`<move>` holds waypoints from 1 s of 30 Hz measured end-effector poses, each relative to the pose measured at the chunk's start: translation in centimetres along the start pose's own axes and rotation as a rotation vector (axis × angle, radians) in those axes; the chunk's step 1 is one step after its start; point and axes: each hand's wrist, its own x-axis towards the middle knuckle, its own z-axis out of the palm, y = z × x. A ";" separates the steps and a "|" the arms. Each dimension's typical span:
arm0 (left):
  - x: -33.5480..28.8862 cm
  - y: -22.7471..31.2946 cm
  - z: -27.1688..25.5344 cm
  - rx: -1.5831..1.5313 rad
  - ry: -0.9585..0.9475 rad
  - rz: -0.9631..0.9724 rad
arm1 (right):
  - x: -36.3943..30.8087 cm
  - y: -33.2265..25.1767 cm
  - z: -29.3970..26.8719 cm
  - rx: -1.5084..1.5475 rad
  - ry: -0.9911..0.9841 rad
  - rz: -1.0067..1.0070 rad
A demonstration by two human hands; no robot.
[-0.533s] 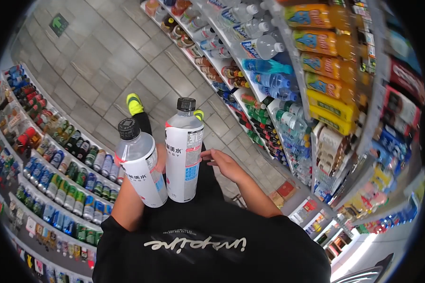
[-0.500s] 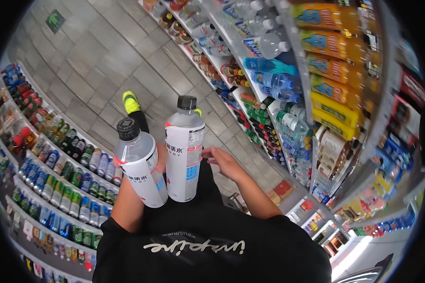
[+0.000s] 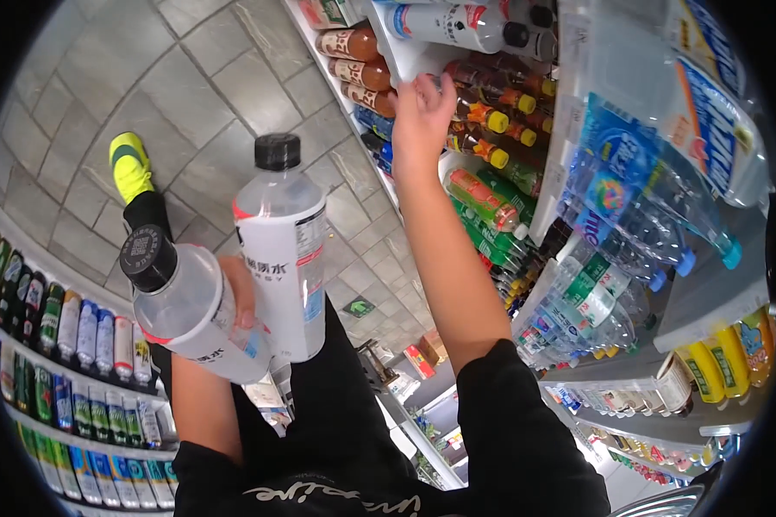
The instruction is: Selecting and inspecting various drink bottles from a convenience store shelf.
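Floor's the big one: grey stone-look tiles (image 3: pixel 181 95) are laid from nine to twelve o'clock, and a misstep could probably be caused by eyes being fixed on the stock. Then there's the right shelving (image 3: pixel 707 297), crammed with drinks from twelve round to four o'clock. Tea bottles with yellow caps (image 3: pixel 483 121) are packed tight at one o'clock, so a few could get toppled if they were clipped by the right forearm. Less of the aisle is taken up by the left shelving (image 3: pixel 103 449) at eight o'clock, lined with cans and bottles; a knock seems less likely there imo.

Next, two white-labelled bottles are held out over the floor: the tilted bottle (image 3: pixel 190 319) between eight and nine o'clock, the straighter bottle (image 3: pixel 280 267) at nine, their lower parts overlapping in view. A yellow-green shoe (image 3: pixel 128 159) is seen at ten.

The tilted one is clasped by the left hand (image 3: pixel 243 297); how the straighter one is gripped can't be told, since it's mostly hidden. Both seem to be trusted to that one hand, so a drop is the main worry, likely caused by slick sides or a loosened grip.

The right hand (image 3: pixel 427 103) is raised at half past twelve, fingers loosely spread and bent. Nothing can be seen held; whether the shelf is touched can't be told.
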 end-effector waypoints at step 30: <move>1.7 4.6 -12.8 0.106 0.054 0.084 | 9.7 -8.7 -4.0 0.329 0.237 -0.074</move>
